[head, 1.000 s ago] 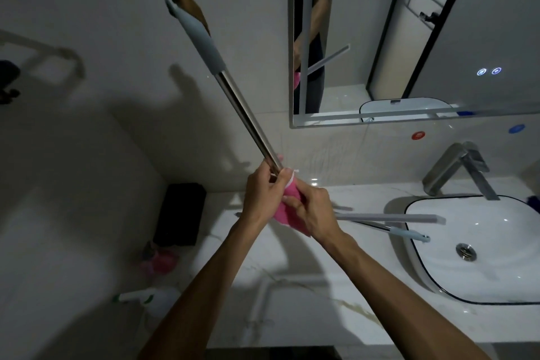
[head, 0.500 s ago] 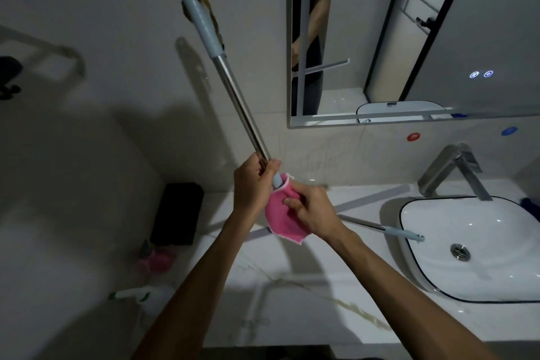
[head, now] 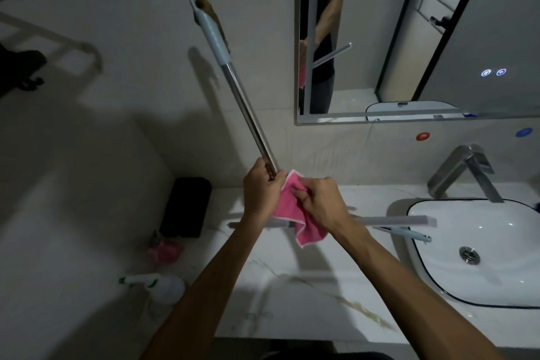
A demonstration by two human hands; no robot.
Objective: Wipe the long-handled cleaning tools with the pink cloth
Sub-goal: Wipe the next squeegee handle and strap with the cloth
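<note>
Left hand (head: 263, 187) gripping the pole (head: 248, 114), right hand (head: 320, 202) bunching the pink cloth (head: 292, 207) left of the sink (head: 409, 245). Next I probably wipe up the shaft.

Steel-shafted tool (head: 248, 114) tilts upward; pink cloth (head: 295, 213) bunched at its lower end.

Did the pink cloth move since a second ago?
Yes. The pink cloth was bunched tight between both hands; now it hangs lower from the right hand, drooping toward the countertop and draping over the grey bar lying there.
</note>
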